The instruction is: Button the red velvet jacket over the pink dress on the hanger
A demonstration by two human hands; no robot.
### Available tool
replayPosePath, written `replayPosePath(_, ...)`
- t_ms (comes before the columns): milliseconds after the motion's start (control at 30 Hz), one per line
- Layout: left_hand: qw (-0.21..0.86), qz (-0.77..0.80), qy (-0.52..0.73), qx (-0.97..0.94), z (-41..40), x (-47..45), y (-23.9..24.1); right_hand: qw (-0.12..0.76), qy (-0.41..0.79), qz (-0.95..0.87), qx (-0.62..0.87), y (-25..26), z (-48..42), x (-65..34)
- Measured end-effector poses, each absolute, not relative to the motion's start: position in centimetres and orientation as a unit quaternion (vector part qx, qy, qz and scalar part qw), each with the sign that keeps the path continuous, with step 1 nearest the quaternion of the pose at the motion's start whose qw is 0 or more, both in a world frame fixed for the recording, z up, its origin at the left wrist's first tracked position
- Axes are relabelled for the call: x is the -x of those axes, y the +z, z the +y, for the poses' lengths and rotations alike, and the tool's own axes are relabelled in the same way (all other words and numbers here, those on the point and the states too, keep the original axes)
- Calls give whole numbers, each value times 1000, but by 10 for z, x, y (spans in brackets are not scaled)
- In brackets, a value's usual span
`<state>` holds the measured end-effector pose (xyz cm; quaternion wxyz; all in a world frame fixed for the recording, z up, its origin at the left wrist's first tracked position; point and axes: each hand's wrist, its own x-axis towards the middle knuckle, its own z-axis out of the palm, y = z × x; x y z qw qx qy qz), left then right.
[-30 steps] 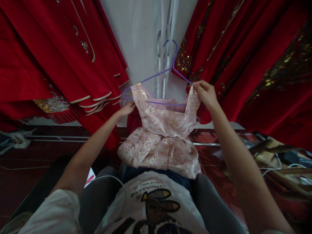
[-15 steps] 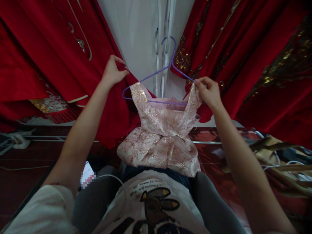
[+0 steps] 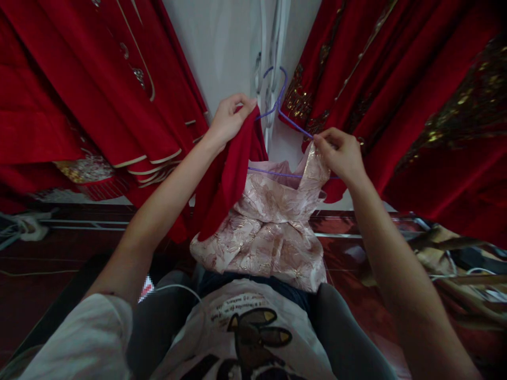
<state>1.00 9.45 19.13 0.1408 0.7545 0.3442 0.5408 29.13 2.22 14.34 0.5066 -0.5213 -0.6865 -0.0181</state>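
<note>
A pink and gold brocade dress [image 3: 277,240] lies over my lap, its bodice spread on a purple hanger [image 3: 293,123] whose hook points away from me. My right hand [image 3: 341,153] is closed on the dress's right shoulder strap where the hanger's arm runs through. Up by the hanger's neck, my left hand [image 3: 232,121] pinches the edge of a red cloth [image 3: 236,171]. That cloth hangs down over the left strap and left side of the bodice, hiding them and the hanger's left end.
Red garments with pale trim [image 3: 130,121] hang at the left. More red garments with gold sequins [image 3: 451,121] hang at the right. Between them stands a pale wall [image 3: 225,47]. A cable crosses my left thigh. Bags and cords [image 3: 463,264] lie on the floor at right.
My left hand has moved right, bringing the red cloth across the dress's left strap and the hanger. My right hand stays at the right strap, almost unmoved.
</note>
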Motion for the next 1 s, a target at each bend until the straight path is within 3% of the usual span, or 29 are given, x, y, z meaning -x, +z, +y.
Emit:
replayPosePath(233,162,338,469,-799,108,3,169,392,170,-757,495,156,59,-289)
replayPosePath(433,243,345,374,-826,120,19,158,399,247,-721,510,169,115,-272)
replayPosePath(633,364,361,400,-760,105,38,162,351,274,-697,563,168,129,-253)
replayPosePath(800,411,370,403,-729,106,44,163,273,427,-711,488,174,117,-253)
replayPosePath(1000,422,402,423,-694,112,41,164,202,522,-692,455,177,101,-240)
